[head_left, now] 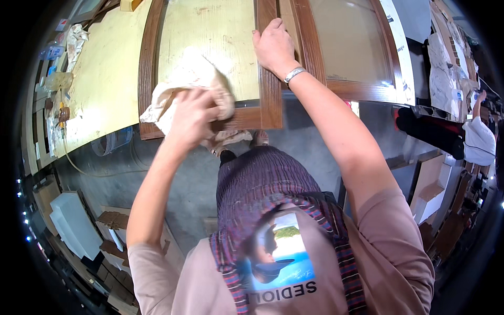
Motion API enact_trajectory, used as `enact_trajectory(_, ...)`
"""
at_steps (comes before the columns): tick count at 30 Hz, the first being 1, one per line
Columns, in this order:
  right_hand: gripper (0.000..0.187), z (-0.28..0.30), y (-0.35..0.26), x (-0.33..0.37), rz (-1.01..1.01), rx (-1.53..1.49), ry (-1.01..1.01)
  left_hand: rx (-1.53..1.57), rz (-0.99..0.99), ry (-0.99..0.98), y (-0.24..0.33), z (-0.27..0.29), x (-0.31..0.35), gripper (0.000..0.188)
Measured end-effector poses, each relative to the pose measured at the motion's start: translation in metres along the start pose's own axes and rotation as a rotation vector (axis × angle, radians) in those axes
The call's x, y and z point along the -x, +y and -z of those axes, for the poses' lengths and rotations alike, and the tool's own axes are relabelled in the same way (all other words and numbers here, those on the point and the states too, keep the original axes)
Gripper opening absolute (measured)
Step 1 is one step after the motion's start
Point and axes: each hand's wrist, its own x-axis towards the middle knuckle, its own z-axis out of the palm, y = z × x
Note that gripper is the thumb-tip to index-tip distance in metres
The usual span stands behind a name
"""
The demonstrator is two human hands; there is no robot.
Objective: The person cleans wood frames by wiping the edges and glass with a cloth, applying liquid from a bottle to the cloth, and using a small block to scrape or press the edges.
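A brown wooden frame [271,100] lies in front of me on a pale yellow board [107,73], its near rail jutting past the board's edge. My left hand [194,113] is closed on a crumpled cream cloth [181,79] and presses it down at the frame's near left part; the hand is slightly blurred. Around the right stile of the same frame my right hand [275,47] is closed, holding it from above. A bright glare shows beside the cloth. Whether glass fills this frame I cannot tell.
A second brown frame with a greyish pane [349,42] lies close on the right. Bottles and a rag [77,42] line the board's left side. A clear bucket [113,142] and a hose are on the floor below. Another person [478,134] stands far right.
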Motion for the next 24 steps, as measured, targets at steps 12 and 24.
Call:
enact_trajectory(12,0.064,0.003,-0.004,0.0,-0.02,-0.06,-0.036,0.147,-0.223,0.132,0.038,-0.012,-0.045,0.023)
enact_trajectory(24,0.065,0.003,-0.001,-0.001,0.014,-0.038,-0.078,0.341,0.147,0.312,0.043,-0.013,-0.011,0.029)
